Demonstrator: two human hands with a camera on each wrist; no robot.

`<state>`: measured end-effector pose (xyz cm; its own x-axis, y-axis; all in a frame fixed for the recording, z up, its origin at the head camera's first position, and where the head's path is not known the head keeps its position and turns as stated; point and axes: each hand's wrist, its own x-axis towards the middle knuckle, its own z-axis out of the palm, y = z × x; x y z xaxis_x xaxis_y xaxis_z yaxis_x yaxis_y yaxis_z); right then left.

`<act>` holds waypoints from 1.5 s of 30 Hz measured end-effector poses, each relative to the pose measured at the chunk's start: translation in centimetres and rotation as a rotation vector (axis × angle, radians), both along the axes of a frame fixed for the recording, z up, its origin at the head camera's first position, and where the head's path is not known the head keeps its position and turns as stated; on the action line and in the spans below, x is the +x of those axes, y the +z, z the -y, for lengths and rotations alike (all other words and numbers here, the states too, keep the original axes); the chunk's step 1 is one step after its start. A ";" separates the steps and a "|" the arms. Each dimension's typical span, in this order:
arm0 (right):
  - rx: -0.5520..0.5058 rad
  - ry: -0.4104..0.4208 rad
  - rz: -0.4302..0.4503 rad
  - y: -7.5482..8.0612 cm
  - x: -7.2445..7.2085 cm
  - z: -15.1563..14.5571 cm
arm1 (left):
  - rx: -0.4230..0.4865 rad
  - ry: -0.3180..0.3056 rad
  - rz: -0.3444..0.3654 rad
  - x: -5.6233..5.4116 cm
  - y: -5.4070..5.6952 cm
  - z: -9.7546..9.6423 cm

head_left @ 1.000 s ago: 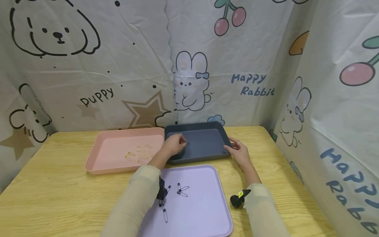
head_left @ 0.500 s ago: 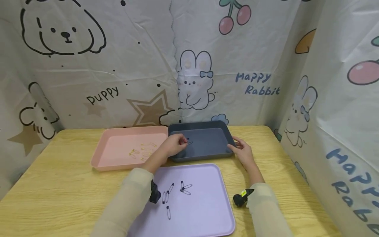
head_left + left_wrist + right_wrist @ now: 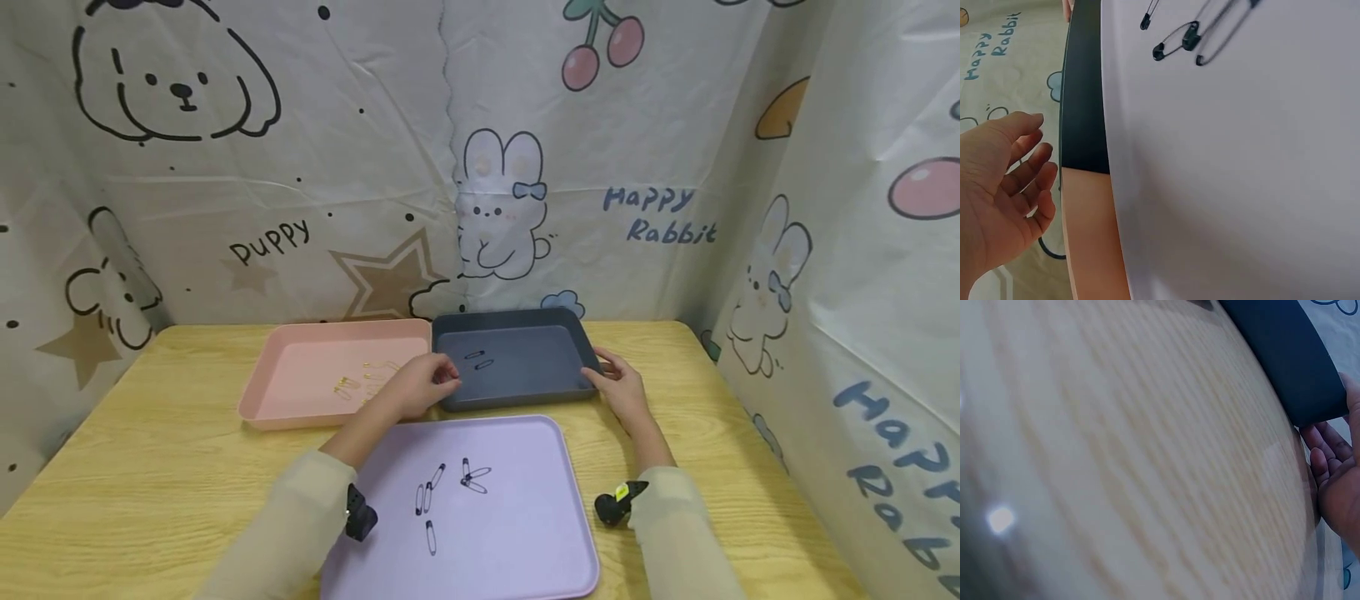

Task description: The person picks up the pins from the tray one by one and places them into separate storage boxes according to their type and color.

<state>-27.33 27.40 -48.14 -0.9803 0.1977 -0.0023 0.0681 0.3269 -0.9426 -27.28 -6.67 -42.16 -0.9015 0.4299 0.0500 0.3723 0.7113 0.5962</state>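
My left hand (image 3: 424,385) is above the left front corner of the dark grey tray (image 3: 536,358). Its fingers are loosely bent, and the left wrist view shows a gap between the thumb and the fingertips, with nothing held. Two black safety pins (image 3: 483,364) lie in the dark tray's left part. My right hand (image 3: 619,388) holds that tray at its right front corner, thumb at the rim and fingers along the outer side. In front, the lilac tray (image 3: 525,533) bears several black safety pins (image 3: 431,537), some overlapping.
To the left of the dark tray stands a pink tray (image 3: 300,358) with several gold safety pins (image 3: 345,387), partly hidden by my left arm. The trays rest on a wooden table (image 3: 150,467). A printed cloth (image 3: 360,125) hangs behind and at both sides.
My left hand has let go of a safety pin in the dark tray and drawn back left and toward me. Two pins now show there. The right hand stays at the tray's corner.
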 end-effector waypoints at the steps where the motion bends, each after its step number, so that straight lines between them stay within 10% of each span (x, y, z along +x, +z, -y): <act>1: 0.002 -0.002 0.000 0.0 0.0 0.0 | 0.005 -0.008 -0.011 0.2 0.0 0.2; 27: 0.022 0.019 0.009 0.0 0.0 -0.1 | 0.013 -0.083 -0.201 4.6 -0.9 4.4; 45: 0.021 0.012 -0.063 -0.2 0.2 -0.1 | -0.142 -0.228 -0.138 9.1 -2.0 5.6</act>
